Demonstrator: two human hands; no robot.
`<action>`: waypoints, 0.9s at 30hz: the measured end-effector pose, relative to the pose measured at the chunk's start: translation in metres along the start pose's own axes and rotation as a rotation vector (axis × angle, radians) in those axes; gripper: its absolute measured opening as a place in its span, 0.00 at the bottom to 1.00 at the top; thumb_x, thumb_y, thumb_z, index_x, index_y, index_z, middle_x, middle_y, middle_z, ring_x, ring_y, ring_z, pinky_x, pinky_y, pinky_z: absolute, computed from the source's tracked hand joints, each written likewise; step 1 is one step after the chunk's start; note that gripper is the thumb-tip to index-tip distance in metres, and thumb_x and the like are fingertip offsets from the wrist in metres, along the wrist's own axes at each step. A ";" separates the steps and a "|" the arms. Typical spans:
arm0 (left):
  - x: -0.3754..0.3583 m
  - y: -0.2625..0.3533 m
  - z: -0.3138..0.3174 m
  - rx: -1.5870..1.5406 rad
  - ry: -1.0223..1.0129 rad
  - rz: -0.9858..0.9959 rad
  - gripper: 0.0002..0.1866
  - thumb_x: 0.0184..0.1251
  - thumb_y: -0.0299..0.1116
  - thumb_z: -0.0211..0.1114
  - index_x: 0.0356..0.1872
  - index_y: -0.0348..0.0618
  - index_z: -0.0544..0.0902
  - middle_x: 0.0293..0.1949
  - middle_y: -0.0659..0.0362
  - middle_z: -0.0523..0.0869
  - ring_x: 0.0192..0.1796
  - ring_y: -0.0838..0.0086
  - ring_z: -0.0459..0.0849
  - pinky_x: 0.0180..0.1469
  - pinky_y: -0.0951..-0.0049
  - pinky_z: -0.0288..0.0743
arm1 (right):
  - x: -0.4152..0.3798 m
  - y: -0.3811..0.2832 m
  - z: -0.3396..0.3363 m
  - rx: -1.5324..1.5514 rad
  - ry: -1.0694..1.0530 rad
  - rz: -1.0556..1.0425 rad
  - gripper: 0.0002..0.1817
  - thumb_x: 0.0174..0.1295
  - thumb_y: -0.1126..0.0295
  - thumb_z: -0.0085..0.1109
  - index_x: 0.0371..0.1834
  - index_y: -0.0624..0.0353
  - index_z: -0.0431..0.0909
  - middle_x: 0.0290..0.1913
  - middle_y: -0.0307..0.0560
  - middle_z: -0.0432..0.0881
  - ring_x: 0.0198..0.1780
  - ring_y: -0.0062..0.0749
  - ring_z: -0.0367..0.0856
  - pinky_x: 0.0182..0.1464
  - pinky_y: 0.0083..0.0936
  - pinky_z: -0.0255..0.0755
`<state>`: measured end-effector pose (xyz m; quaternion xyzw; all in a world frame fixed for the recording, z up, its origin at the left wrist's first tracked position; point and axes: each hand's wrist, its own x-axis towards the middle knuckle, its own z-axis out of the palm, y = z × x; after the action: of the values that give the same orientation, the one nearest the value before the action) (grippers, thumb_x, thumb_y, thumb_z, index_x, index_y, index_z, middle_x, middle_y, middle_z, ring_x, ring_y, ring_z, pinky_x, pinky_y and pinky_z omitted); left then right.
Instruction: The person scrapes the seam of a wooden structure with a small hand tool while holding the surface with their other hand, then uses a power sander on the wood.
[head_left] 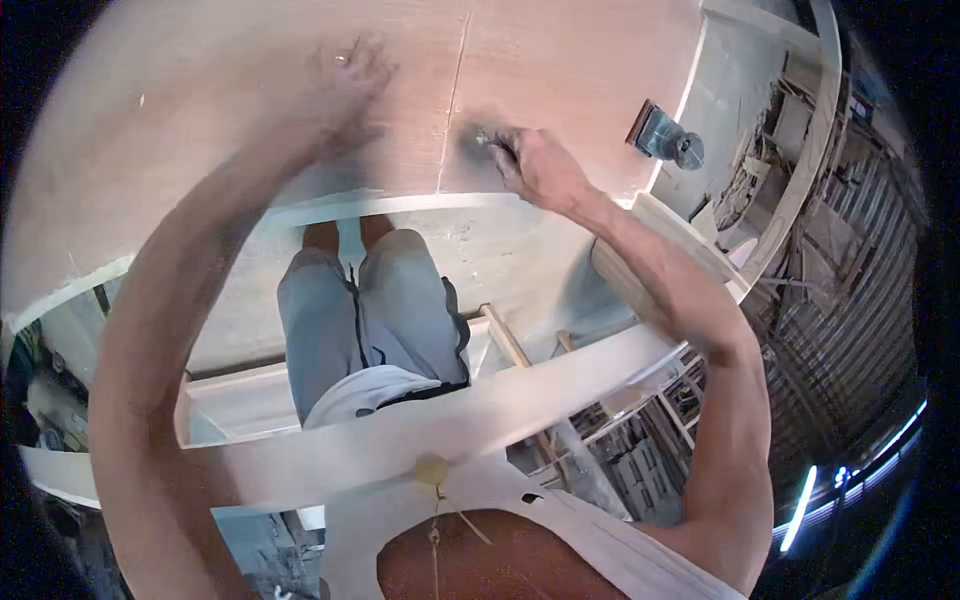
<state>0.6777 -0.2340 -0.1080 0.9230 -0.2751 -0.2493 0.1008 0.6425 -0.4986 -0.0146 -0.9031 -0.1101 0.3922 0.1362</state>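
A broad, pinkish-brown wooden panel (560,60) fills the top of the head view, crossed by a thin pale seam (455,100). My left hand (358,72), smeared by motion, lies on the panel left of the seam, its fingers stretched out and holding nothing. Just right of the seam, my right hand (540,165) is closed, thumb and fingers pressed together. Something small and dark at its fingertips is too blurred to name. Further right, a grey power sander (662,136) with a brown pad rests near the panel's right edge.
A pale wooden rail (560,385) crosses in front of my body, and my legs show beyond it. Curved pale framing (812,150) edges the right side. Scrap wood (745,190) and a corrugated sheet (860,290) stand farther right.
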 end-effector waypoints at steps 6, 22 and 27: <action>-0.029 -0.034 -0.127 -0.164 -0.122 0.242 0.29 0.68 0.44 0.61 0.67 0.41 0.70 0.65 0.47 0.72 0.63 0.53 0.76 0.66 0.59 0.68 | -0.117 -0.044 -0.140 0.288 0.335 0.124 0.15 0.72 0.60 0.52 0.39 0.63 0.78 0.26 0.43 0.82 0.28 0.25 0.81 0.32 0.25 0.75; -0.295 0.107 -0.316 -1.007 -0.012 0.341 0.24 0.70 0.46 0.60 0.52 0.31 0.82 0.45 0.40 0.85 0.43 0.49 0.86 0.47 0.52 0.79 | -0.396 0.063 0.221 1.674 0.194 0.763 0.08 0.68 0.68 0.55 0.38 0.62 0.78 0.25 0.46 0.81 0.23 0.25 0.77 0.26 0.21 0.71; -0.333 0.194 -0.245 -1.192 -0.671 -0.623 0.14 0.70 0.29 0.56 0.50 0.34 0.84 0.45 0.45 0.87 0.46 0.61 0.86 0.53 0.66 0.75 | -0.273 0.107 0.246 1.224 0.475 0.611 0.09 0.67 0.66 0.56 0.35 0.61 0.78 0.27 0.45 0.81 0.27 0.27 0.79 0.30 0.26 0.72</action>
<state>0.4738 -0.1966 0.2992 0.6217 0.1646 -0.6411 0.4189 0.2885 -0.6429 -0.0264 -0.7162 0.4192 0.1973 0.5219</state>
